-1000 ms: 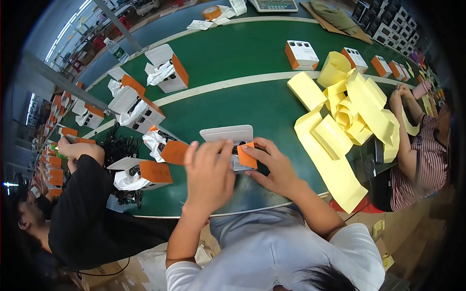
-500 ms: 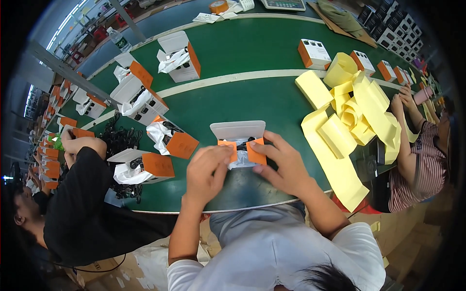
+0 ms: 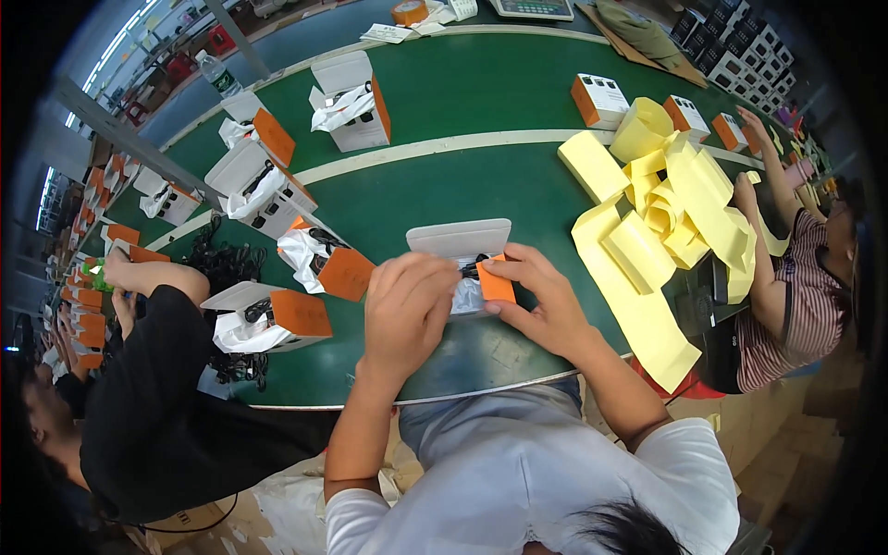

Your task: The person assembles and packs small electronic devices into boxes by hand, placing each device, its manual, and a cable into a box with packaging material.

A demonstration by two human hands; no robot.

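A small white and orange box (image 3: pixel 460 238) stands in front of me on the green table, its white lid raised. Inside lie a black cable (image 3: pixel 469 271) and crumpled whitish wrapping (image 3: pixel 468 296). My left hand (image 3: pixel 405 310) is bent over the box's left side with the fingers close together; it covers the left orange flap, and its fingertips reach the cable. On the other side, my right hand (image 3: pixel 546 303) grips the right orange flap (image 3: pixel 497 280) between thumb and fingers.
Several open boxes (image 3: pixel 303 313) with white wrapping stand at the left, beside tangled black cables (image 3: pixel 222 254). Yellow card sheets (image 3: pixel 638 259) are heaped at the right. Closed boxes (image 3: pixel 599 102) line the far belt. Co-workers sit on both sides; an arm in black (image 3: pixel 171 351) is close at left.
My left hand has slid inward and now hides the left orange flap. The right hand keeps its grip on the other flap. At right, a co-worker's arm has risen toward the far boxes.
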